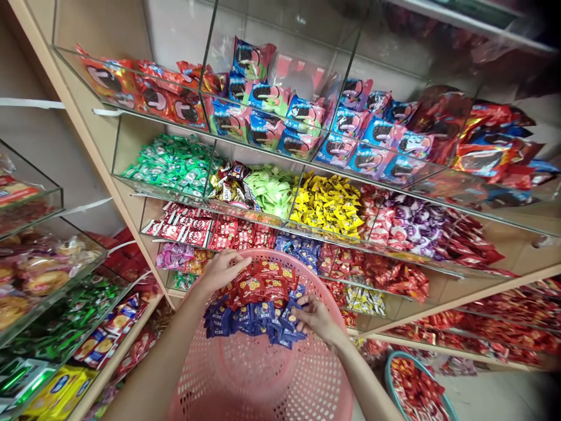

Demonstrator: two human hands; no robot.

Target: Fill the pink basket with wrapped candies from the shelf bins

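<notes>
Right hand (313, 318): my thumb and fingertips were pinched on a blue packet (288, 318).
Left hand (223, 272): lay at the basket (263, 377) rim; I couldn't tell whether it gripped.
Blue packets (241, 318): spread left of my right fingers.
Red packets (249, 289): sat just beyond them.
Pinch: light seemed best, sparing neighbouring packets.

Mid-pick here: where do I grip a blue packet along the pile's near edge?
Probably pinch the near edge of a blue packet, coming from the near side: it borders bare pink basket there, while red packets crowd the pile's far side.
</notes>
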